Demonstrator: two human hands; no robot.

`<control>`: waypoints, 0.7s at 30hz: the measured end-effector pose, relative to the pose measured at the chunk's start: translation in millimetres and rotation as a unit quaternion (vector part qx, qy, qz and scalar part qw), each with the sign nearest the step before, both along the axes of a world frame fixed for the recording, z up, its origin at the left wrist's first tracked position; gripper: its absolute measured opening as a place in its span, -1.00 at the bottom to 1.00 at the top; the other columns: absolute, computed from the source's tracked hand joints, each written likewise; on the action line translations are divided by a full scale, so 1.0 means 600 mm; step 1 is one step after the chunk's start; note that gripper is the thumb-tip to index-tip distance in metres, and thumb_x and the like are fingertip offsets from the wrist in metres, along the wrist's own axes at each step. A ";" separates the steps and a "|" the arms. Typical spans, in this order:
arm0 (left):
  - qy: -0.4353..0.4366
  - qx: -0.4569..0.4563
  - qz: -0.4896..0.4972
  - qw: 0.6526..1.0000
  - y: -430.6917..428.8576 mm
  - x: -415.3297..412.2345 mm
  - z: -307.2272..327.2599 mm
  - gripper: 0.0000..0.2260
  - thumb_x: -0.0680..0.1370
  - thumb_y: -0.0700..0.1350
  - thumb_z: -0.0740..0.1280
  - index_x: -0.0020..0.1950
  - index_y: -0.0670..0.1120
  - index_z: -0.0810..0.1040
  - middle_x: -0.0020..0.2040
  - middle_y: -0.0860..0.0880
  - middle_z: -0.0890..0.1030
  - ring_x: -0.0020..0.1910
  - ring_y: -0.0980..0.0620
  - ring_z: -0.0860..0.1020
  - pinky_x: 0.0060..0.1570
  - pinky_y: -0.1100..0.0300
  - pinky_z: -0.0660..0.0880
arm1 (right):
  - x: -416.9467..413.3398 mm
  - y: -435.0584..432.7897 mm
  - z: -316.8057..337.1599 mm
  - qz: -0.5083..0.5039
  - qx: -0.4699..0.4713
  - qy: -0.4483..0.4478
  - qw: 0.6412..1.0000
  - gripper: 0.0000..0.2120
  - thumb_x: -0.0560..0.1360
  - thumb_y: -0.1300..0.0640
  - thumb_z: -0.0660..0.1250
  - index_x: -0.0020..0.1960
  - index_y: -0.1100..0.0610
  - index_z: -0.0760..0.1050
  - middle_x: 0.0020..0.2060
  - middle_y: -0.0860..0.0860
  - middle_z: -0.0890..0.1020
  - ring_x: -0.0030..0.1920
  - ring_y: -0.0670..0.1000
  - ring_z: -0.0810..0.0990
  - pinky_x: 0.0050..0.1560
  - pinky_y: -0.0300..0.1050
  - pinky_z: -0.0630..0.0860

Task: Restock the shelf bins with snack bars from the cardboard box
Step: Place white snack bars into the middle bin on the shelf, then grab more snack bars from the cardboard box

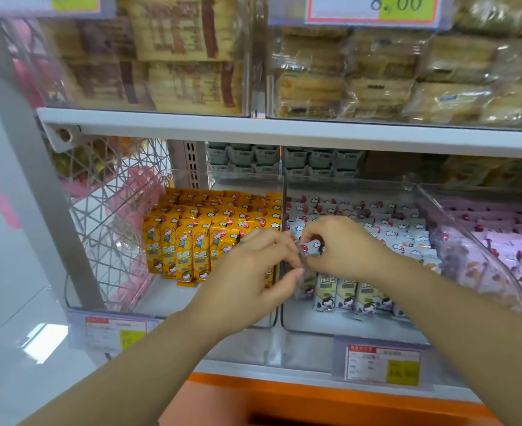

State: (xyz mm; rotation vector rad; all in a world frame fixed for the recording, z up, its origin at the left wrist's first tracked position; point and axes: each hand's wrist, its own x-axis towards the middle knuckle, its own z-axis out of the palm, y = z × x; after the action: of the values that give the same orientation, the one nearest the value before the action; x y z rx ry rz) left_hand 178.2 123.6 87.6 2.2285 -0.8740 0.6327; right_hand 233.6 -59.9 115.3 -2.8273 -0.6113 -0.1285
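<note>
Pinches bar (311, 248) by its top in right hand (346, 247); grips same wrapper lower down with curled left hand (253, 272). Beneath right hand, mid bin (330, 322) holding upright white bars (346, 290); behind left hand, left bin (161, 298) of yellow bars (186, 244); right of both, purple packs (518, 256).

The right hand (349, 244) is pinching a white snack bar (310, 249) by its upper end. The left hand (253, 272) seems to be pinching its lower end, though blur is hiding the contact. Both hands are hovering over the wall between the left bin (173, 298) and the middle bin (330, 322). Yellow bars (192, 241) are standing in rows in the left bin, and white bars (346, 293) are standing near the middle bin's front edge.
</note>
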 end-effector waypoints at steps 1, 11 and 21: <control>-0.001 0.000 0.000 1.000 0.000 0.000 -0.001 -0.83 0.52 0.00 0.26 -0.09 -0.03 0.61 -0.01 0.14 0.53 0.11 0.22 0.44 0.13 0.46 0.29 | 0.000 0.002 -0.002 -0.011 -0.021 -0.015 1.000 -0.70 0.43 0.00 0.40 0.14 0.00 0.54 0.02 -0.03 0.51 0.07 0.02 0.50 0.10 -0.07 0.42; 0.017 0.065 0.039 0.997 -0.009 -0.016 0.018 -0.76 0.53 0.02 0.21 -0.04 -0.05 0.61 0.01 0.10 0.53 0.09 0.12 0.45 0.09 0.30 0.39 | -0.070 -0.008 0.022 -0.016 0.041 -0.065 0.997 -0.62 0.47 -0.01 0.38 0.28 -0.03 0.47 0.11 -0.03 0.49 0.13 0.01 0.49 0.17 -0.06 0.40; -0.021 0.022 0.101 0.994 -0.072 -0.156 -0.025 -0.83 0.48 -0.08 0.21 -0.05 0.02 0.57 -0.06 0.08 0.55 0.01 0.06 0.47 -0.02 0.12 0.40 | -0.264 -0.066 -0.037 0.018 0.184 -0.080 0.979 -0.81 0.46 0.20 0.37 0.05 0.03 0.60 -0.18 -0.21 0.47 -0.13 -0.18 0.50 -0.08 -0.23 0.48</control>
State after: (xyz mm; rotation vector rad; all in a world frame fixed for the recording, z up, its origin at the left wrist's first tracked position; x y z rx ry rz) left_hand 84.6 80.6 72.3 2.3697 -0.6936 0.7618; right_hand 75.0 -99.5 93.0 -2.4611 -0.6011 -0.4194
